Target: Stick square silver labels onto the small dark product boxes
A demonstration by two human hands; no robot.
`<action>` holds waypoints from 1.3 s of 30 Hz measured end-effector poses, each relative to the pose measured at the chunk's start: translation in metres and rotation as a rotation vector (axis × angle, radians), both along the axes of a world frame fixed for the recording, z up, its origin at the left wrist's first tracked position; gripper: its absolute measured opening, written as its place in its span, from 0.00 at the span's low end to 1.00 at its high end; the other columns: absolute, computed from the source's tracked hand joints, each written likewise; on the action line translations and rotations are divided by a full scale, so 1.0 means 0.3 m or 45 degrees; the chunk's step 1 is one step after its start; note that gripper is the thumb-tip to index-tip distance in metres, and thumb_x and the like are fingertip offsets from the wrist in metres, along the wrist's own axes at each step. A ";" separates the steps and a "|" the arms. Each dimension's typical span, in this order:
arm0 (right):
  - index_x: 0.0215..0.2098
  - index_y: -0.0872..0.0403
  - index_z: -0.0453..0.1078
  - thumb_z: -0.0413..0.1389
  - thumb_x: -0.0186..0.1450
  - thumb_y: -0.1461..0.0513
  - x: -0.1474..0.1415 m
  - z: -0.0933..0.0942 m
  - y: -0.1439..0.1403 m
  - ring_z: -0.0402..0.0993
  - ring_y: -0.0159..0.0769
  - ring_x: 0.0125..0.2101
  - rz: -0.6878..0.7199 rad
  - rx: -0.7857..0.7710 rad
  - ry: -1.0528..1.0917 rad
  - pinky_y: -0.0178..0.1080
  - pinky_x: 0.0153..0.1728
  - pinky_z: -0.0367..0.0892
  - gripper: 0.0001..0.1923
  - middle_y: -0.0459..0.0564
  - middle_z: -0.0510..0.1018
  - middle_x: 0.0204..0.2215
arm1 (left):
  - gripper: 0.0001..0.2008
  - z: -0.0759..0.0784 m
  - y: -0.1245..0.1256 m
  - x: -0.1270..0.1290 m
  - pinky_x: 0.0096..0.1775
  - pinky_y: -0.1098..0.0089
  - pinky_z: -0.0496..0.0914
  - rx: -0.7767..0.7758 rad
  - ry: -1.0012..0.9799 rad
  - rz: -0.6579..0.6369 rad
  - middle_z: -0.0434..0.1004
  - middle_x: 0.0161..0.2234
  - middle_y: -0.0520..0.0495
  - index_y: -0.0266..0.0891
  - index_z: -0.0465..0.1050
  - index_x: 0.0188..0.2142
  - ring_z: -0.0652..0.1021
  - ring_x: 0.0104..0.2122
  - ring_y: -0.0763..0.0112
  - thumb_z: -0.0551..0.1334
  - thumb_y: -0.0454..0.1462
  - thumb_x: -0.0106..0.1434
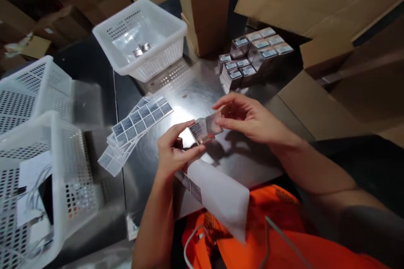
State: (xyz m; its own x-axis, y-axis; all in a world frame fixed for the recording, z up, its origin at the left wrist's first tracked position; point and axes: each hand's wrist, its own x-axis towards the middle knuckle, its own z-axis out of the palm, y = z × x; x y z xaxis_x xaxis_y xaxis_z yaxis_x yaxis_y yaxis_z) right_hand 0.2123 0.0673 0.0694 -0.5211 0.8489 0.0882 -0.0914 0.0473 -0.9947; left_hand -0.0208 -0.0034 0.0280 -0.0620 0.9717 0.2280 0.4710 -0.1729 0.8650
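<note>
Both hands hold a small clear plastic box (205, 129) over the shiny metal table (195, 92). My left hand (173, 151) pinches its near end, where a printed label shows. My right hand (249, 117) grips the far end with fingertips. Under my left hand hangs a white backing sheet (221, 195) with a label or two left on its edge. Sheets of printed labels (139, 124) lie fanned out to the left of my hands.
A stack of several labelled clear boxes (252, 56) stands at the back right. A white perforated basket (142, 38) with a small box inside sits at the back. Two more white baskets (38, 151) stand left. Cardboard boxes (205, 4) surround the table.
</note>
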 end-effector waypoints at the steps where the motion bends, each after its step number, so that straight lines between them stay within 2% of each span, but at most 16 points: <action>1: 0.49 0.48 0.69 0.68 0.62 0.58 0.000 -0.003 -0.004 0.78 0.33 0.32 0.007 -0.052 -0.020 0.36 0.36 0.74 0.20 0.40 0.76 0.30 | 0.29 -0.001 0.001 -0.001 0.21 0.76 0.55 0.042 0.030 -0.005 0.85 0.44 0.46 0.45 0.82 0.51 0.69 0.22 0.79 0.77 0.50 0.50; 3: 0.54 0.48 0.64 0.68 0.60 0.60 -0.005 -0.009 -0.012 0.78 0.33 0.33 0.005 -0.143 -0.006 0.34 0.35 0.74 0.27 0.39 0.75 0.28 | 0.28 -0.002 0.004 -0.001 0.21 0.76 0.58 0.130 0.089 -0.027 0.85 0.45 0.46 0.44 0.82 0.50 0.70 0.22 0.79 0.77 0.50 0.51; 5: 0.54 0.48 0.61 0.68 0.59 0.61 -0.012 -0.014 -0.021 0.79 0.34 0.35 0.005 -0.202 0.004 0.34 0.34 0.75 0.29 0.38 0.74 0.27 | 0.28 -0.002 0.008 0.002 0.21 0.76 0.60 0.216 0.128 -0.072 0.86 0.44 0.46 0.44 0.82 0.50 0.70 0.22 0.80 0.77 0.50 0.51; 9: 0.52 0.47 0.57 0.68 0.58 0.63 -0.021 -0.017 -0.030 0.81 0.36 0.36 0.021 -0.247 0.001 0.36 0.36 0.78 0.30 0.37 0.76 0.27 | 0.29 0.000 0.013 0.008 0.21 0.76 0.62 0.319 0.150 -0.147 0.86 0.43 0.46 0.43 0.81 0.51 0.72 0.22 0.80 0.78 0.50 0.52; 13: 0.50 0.47 0.56 0.68 0.58 0.63 -0.022 -0.019 -0.028 0.82 0.37 0.36 0.039 -0.251 0.001 0.39 0.39 0.79 0.29 0.37 0.77 0.26 | 0.29 0.005 0.015 0.011 0.25 0.73 0.68 0.381 0.198 -0.172 0.86 0.42 0.45 0.42 0.80 0.51 0.79 0.27 0.72 0.77 0.51 0.52; 20: 0.48 0.47 0.55 0.67 0.57 0.63 -0.019 -0.021 -0.027 0.82 0.37 0.36 0.039 -0.236 -0.017 0.35 0.34 0.78 0.29 0.38 0.78 0.26 | 0.30 0.008 0.017 0.007 0.33 0.69 0.76 0.424 0.250 -0.176 0.86 0.41 0.43 0.42 0.82 0.49 0.83 0.33 0.66 0.76 0.55 0.52; 24: 0.48 0.47 0.55 0.67 0.58 0.63 -0.022 -0.024 -0.028 0.82 0.38 0.36 0.046 -0.240 -0.021 0.34 0.31 0.76 0.29 0.38 0.78 0.26 | 0.30 0.014 0.019 0.006 0.35 0.68 0.77 0.442 0.249 -0.191 0.87 0.41 0.43 0.42 0.82 0.49 0.84 0.34 0.65 0.76 0.55 0.52; 29: 0.48 0.47 0.55 0.68 0.57 0.63 -0.024 -0.024 -0.027 0.83 0.39 0.37 0.067 -0.249 -0.012 0.37 0.34 0.78 0.29 0.37 0.77 0.25 | 0.30 0.019 0.023 0.006 0.35 0.69 0.76 0.488 0.224 -0.232 0.87 0.42 0.44 0.43 0.81 0.51 0.84 0.33 0.66 0.76 0.52 0.51; 39: 0.48 0.47 0.55 0.68 0.57 0.62 -0.023 -0.028 -0.027 0.82 0.38 0.35 0.043 -0.249 -0.054 0.36 0.34 0.78 0.29 0.37 0.78 0.26 | 0.31 0.014 0.021 0.006 0.32 0.70 0.75 0.481 0.241 -0.214 0.87 0.42 0.44 0.42 0.81 0.51 0.83 0.30 0.68 0.76 0.53 0.51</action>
State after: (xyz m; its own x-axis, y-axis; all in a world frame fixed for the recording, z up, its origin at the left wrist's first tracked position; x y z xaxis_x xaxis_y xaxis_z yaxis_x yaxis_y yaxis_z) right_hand 0.2053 0.0592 0.0611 -0.5492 0.8297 -0.0994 -0.0477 -0.1499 -0.9875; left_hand -0.0191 0.0029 0.0323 0.1667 0.8110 0.5608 0.5532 -0.5477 0.6276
